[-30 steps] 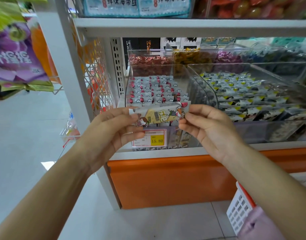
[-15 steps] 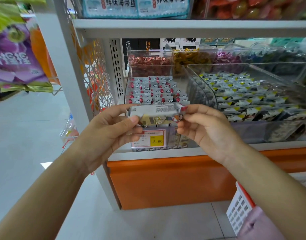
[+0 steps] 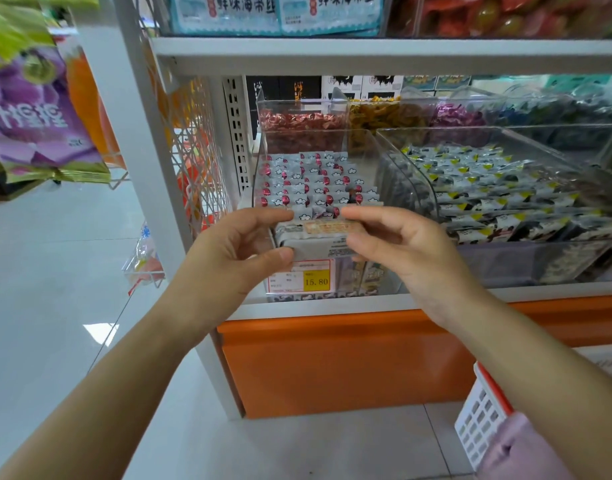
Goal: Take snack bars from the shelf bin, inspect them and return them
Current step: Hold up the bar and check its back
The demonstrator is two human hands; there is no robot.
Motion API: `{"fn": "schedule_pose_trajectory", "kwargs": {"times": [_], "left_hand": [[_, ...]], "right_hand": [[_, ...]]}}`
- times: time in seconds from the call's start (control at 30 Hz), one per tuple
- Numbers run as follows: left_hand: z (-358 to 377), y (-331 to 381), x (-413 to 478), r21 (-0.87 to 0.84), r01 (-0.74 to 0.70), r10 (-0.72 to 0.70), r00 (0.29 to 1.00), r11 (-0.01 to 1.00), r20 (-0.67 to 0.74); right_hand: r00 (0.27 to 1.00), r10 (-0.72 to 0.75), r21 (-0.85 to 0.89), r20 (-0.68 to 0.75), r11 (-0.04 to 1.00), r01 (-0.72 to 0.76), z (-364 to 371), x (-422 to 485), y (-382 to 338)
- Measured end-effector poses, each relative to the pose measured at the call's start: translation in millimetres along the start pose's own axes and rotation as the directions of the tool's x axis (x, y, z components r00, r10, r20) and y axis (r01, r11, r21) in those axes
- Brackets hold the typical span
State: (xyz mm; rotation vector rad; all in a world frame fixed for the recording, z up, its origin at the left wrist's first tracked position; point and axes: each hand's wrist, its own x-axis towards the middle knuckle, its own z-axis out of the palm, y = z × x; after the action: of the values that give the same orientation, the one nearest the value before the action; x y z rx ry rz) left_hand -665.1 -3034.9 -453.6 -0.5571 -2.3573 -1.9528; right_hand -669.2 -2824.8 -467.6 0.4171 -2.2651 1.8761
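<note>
A small wrapped snack bar is held level in front of the clear shelf bin, its grey back with fine print and an orange strip facing me. My left hand pinches its left end between thumb and fingers. My right hand pinches its right end the same way. Behind the bar, the bin holds several rows of like bars with red and white wrappers.
A yellow price tag reading 15.80 sits on the bin front. A wider clear bin of grey and yellow packets stands to the right. Further bins of sweets line the back. A white and red basket hangs at lower right.
Both hands have rolled the bar over: its printed cartoon front faced me a second ago, then its edge, and now the grey back shows. The hands stayed in front of the bin.
</note>
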Motion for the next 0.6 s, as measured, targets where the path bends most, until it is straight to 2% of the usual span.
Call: {"fn": "schedule_pose_trajectory", "kwargs": {"times": [0.23, 0.47, 0.6], "left_hand": [[2.5, -1.4, -1.6, 0.103, -0.022, 0.025, 0.999, 0.994, -0.029], [5.5, 0.0, -1.5, 0.021, 0.014, -0.013, 0.999, 1.0, -0.039], [7.5, 0.9, -4.3, 0.08, -0.014, 0.014, 1.0, 0.997, -0.001]], "right_hand": [[0.996, -0.088, -0.115, -0.002, 0.99, 0.087, 8.3, -3.4, -5.1], [0.999, -0.043, -0.096, 0.01, 0.994, 0.044, 11.2, -5.1, -4.8], [0.996, -0.063, -0.122, -0.069, 0.991, 0.054, 10.7, -3.0, -4.6]]}}
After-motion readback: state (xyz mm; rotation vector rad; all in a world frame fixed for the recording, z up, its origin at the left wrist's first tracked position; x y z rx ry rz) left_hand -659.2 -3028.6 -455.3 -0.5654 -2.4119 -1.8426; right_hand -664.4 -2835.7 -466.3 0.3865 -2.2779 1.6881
